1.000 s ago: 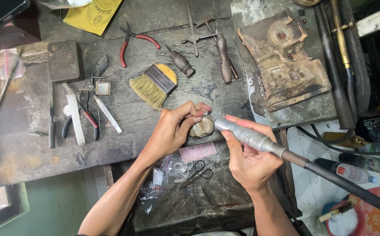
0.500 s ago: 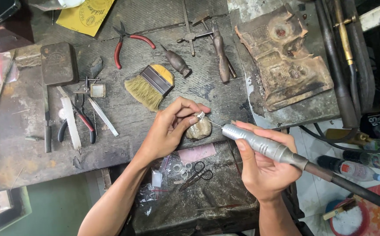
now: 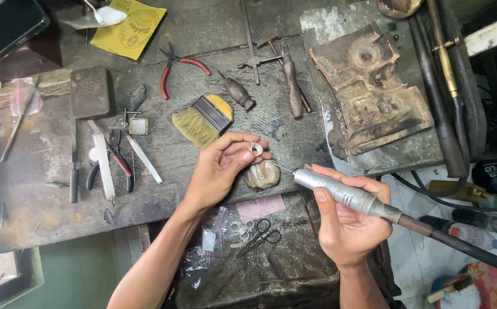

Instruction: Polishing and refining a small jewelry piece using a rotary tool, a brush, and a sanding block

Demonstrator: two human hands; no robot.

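My left hand (image 3: 221, 167) pinches a small silver ring (image 3: 256, 149) between thumb and fingertips, just above a worn wooden bench peg (image 3: 262, 174). In my right hand (image 3: 348, 220) I grip a silver rotary handpiece (image 3: 340, 191) like a pen. Its thin bit (image 3: 284, 167) points left and stands a little to the right of the ring, apart from it. A dark flexible shaft (image 3: 466, 247) runs from the handpiece to the lower right.
The dark workbench (image 3: 42, 212) carries a yellow bristle brush (image 3: 202, 119), red-handled pliers (image 3: 175, 70), black-handled pliers (image 3: 111, 169), files, wooden-handled gravers (image 3: 293, 86) and a charred soldering block (image 3: 371, 91). A lower tray holds small scissors (image 3: 258, 237) and plastic bags.
My left hand has lifted the ring slightly and turned it face up. The handpiece has drawn back to the right, so the bit no longer touches the ring.
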